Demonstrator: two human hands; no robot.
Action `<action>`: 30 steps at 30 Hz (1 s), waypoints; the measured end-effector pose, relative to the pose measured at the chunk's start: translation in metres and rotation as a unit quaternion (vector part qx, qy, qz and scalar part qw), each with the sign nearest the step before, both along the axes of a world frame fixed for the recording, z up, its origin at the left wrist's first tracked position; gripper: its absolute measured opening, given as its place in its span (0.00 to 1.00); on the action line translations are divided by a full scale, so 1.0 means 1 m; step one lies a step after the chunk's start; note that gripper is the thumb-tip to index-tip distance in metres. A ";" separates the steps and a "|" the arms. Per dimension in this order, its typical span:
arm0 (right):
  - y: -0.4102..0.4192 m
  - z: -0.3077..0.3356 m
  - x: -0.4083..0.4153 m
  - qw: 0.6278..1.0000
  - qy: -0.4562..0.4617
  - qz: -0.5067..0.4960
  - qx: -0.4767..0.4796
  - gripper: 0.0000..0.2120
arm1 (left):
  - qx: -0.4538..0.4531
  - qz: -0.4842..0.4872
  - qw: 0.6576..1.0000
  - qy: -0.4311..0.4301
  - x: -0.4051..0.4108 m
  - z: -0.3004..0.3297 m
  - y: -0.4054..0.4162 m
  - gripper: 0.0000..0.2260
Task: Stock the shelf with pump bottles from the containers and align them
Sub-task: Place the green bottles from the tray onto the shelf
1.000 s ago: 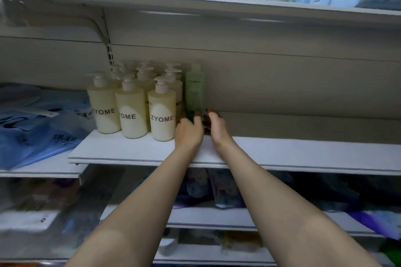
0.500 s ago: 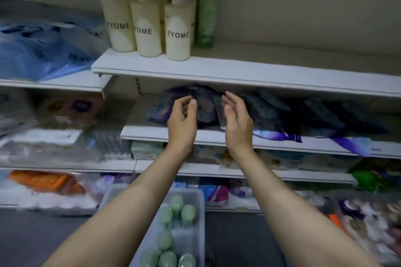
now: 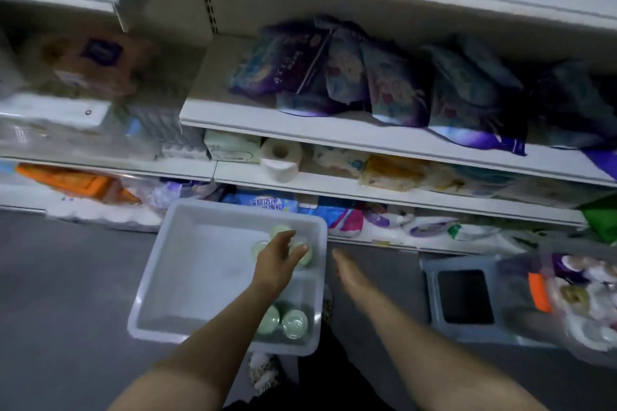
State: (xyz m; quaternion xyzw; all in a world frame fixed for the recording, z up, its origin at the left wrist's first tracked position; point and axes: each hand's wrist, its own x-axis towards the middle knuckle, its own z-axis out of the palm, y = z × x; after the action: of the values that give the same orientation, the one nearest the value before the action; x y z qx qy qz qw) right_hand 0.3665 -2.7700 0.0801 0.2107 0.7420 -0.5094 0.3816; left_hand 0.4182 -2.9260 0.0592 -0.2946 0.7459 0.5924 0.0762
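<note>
No bottle is gripped: the left hand [image 3: 278, 252] is held with fingers loosely spread over a cluster of pale green bottles [image 3: 302, 252] at the far right corner of the translucent bin [image 3: 187, 264], and whether the fingertips actually touch a cap cannot be told. Three green tops are seen around and under that hand, one beyond the fingers, one to its left and one at the fingertips. Two more green bottle tops [image 3: 287, 322] are seen nearer the person than that hand, under the forearm, at the bin's near right corner. To the right of that hand, outside the bin's rim and over the grey floor [image 3: 66, 294], the right hand [image 3: 345, 272] is held flat with fingers straight and nothing in it. Farther right of it a second, grey container [image 3: 430, 277] with a dark interior is seen. Beyond both hands, dark purple packets [image 3: 394, 83] are stacked on a white shelf [image 3: 334, 137], too blurred to count, and one toilet roll [image 3: 280, 160] lies on the shelf below.
</note>
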 end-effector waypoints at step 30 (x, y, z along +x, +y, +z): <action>-0.007 -0.092 -0.019 0.987 -0.160 0.005 0.002 0.23 | -0.163 -0.087 0.982 -0.030 -0.014 -0.066 0.012 0.18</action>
State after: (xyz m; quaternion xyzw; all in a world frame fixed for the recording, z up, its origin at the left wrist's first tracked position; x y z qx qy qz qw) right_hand 0.3478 -2.7769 -0.0123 0.2865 0.6736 -0.4655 0.4974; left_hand 0.4040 -2.9145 -0.0064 -0.2551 0.8524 0.4451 0.1010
